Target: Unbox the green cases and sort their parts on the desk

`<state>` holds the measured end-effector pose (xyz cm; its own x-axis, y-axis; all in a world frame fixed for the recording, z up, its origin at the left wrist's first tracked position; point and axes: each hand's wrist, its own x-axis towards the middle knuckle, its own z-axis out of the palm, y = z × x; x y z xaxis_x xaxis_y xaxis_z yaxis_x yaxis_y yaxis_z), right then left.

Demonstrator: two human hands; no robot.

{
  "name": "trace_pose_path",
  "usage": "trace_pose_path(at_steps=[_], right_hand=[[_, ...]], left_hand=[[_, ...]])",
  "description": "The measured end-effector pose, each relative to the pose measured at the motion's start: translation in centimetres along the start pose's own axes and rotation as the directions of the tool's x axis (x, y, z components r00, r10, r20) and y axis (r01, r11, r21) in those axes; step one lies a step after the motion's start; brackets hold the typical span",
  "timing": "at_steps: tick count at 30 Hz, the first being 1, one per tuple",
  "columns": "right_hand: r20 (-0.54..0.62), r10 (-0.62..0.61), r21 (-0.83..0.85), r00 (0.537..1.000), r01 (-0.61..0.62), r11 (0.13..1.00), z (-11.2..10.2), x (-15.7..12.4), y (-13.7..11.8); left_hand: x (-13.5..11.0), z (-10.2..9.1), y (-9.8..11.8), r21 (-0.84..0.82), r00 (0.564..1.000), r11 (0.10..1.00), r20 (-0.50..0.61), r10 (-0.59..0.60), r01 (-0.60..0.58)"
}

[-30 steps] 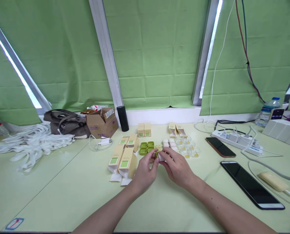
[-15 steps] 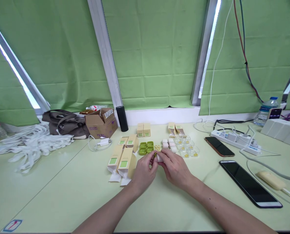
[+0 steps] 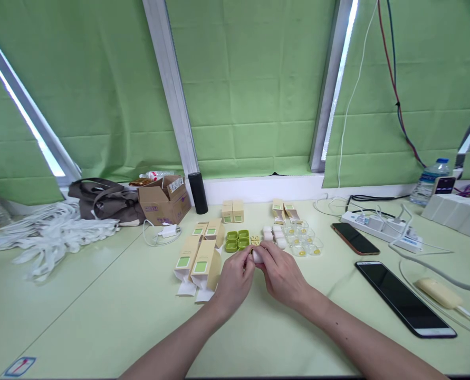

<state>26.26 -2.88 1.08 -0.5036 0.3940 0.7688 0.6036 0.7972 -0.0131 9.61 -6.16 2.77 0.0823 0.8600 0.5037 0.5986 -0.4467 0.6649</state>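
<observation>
My left hand (image 3: 235,279) and my right hand (image 3: 283,275) meet at the table's middle, fingers pinched together around a small white piece (image 3: 257,256); the green part seen earlier is hidden between them. Just beyond the fingers lie green square lids (image 3: 237,240), small white blocks (image 3: 275,233) and several clear cups with yellow centres (image 3: 304,240). Left of my hands lie tan cartons with green labels (image 3: 200,259), their flaps open.
Two phones (image 3: 404,296) (image 3: 355,238) lie at the right, with a power strip (image 3: 381,226), cables and a water bottle (image 3: 430,182) behind. A cardboard box (image 3: 163,199), dark bag (image 3: 104,199), black cylinder (image 3: 198,192) and white straps (image 3: 48,232) sit at the left back.
My two hands have closed more tightly together around the white piece, and the green part that showed between the fingers is now covered.
</observation>
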Motion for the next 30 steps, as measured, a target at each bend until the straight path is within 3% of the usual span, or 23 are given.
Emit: trace_pose_path(at_steps=[16,20,25,30], right_hand=[[-0.01,0.022,0.004,1.0,-0.021,1.0,0.5,-0.1,-0.2],[0.012,0.069,0.159,0.998,-0.07,0.985,0.4,-0.3,0.4],[0.031,0.143,0.4,0.989,-0.143,0.905,0.0,-0.5,1.3],[0.045,0.187,0.522,0.981,-0.182,0.833,-0.3,-0.3,1.8]], left_hand=[[-0.1,0.3,-0.4,0.004,1.0,1.0,-0.01,-0.025,0.025],[-0.1,-0.1,-0.6,-0.034,0.999,0.999,-0.031,-0.006,0.005],[-0.1,-0.6,-1.0,-0.007,0.995,0.996,-0.033,0.09,-0.09],[0.1,-0.2,-1.8,-0.094,1.0,0.995,-0.002,0.029,-0.029]])
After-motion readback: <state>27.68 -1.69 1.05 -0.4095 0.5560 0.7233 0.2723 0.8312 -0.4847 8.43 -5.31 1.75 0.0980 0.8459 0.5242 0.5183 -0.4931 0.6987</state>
